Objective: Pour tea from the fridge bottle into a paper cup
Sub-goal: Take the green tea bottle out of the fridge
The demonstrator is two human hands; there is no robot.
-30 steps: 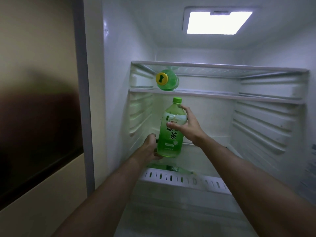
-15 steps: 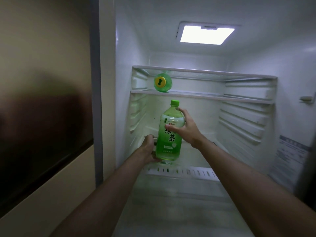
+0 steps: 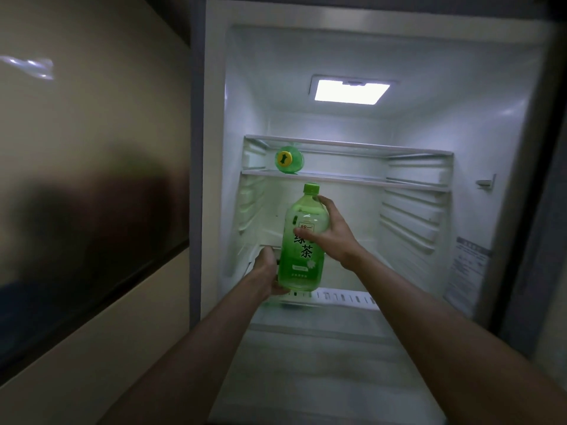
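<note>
the tea bottle [image 3: 303, 240] is held upright inside the open fridge [image 3: 245, 118], below the upper shelf [image 3: 383, 183] and over the front of the lower shelf [image 3: 343, 297] — both hands are given to it, which is judged sensible for a large, full and probably slippery bottle. the right hand [image 3: 333, 237] is wrapped round the upper body, the thumb laid across the label and the fingers [image 3: 322, 200] curled round the far side toward the shoulder, so that the top is steadied against tipping. the left hand [image 3: 268, 271] is cupped at the base, its own fingers curled round the lower left side and partly hidden behind the green plastic, so that the weight is carried from below. the green cap [image 3: 311, 188] is on, so nothing can be spilled on the way out. whether the base touches the lower shelf or is held just above it cannot be told. a second bottle [image 3: 288, 160] is laid on its side on the upper shelf, its yellow-marked end toward the camera, well apart from both hands and not needed here. the interior is lit by a lamp [image 3: 349, 92] in the ceiling, so the label is easily read. no paper cup is seen, so pouring is judged to be some way off — the bottle is first to be brought out and uncapped.
</note>
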